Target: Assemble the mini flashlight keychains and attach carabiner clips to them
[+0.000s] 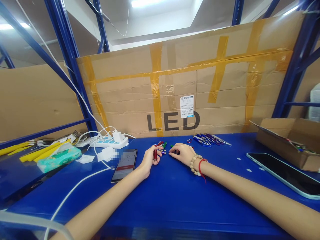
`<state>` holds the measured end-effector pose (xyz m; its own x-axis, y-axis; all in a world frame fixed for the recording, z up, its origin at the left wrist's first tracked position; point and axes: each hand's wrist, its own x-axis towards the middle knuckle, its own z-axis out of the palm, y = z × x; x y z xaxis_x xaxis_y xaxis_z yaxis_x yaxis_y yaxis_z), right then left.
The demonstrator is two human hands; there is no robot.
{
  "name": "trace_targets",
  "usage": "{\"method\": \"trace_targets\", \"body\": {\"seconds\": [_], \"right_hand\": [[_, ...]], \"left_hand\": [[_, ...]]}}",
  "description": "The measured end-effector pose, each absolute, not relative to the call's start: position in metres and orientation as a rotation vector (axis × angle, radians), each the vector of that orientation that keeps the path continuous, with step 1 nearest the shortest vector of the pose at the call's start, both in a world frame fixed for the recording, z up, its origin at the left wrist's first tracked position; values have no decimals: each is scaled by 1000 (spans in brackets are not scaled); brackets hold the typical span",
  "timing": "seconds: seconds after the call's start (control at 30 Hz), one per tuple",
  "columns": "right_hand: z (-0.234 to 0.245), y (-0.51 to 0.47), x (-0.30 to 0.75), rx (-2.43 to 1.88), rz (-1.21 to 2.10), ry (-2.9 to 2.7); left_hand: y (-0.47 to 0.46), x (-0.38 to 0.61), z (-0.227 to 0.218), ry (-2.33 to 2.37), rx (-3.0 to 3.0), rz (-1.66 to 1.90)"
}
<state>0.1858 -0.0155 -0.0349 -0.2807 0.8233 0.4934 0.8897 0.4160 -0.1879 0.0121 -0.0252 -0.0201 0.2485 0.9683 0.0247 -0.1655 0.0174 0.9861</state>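
My left hand (149, 158) is closed around a small red pen-like keychain light (155, 153), held upright on the blue table (162, 193). My right hand (182, 153), with a bead bracelet and red string at the wrist, lies fingers curled and pinched at a tiny dark part (172, 146) I cannot make out. Between and behind the hands lies a small heap of red and green light parts (162, 145). A row of blue and purple keychain lights (208, 139) lies farther back right.
A phone (124, 165) with a lit screen lies left of my left hand. A white power strip (110, 141) with cables, a tissue pack (59, 158), a tablet (285, 173) and an open cardboard box (290, 140) surround the area. A taped cardboard wall (190, 90) stands behind.
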Motion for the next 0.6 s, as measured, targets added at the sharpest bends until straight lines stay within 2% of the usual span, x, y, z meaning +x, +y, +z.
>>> {"method": "trace_targets", "body": {"seconds": [0.33,0.6], "right_hand": [[-38,-14,187,-1423,-166,-2059],[-36,-21,180,-822,-2,-1755]], "left_hand": [[-24,15,-24,944,1341,1122],[-25,12,-30,1031,2182,1028]]}}
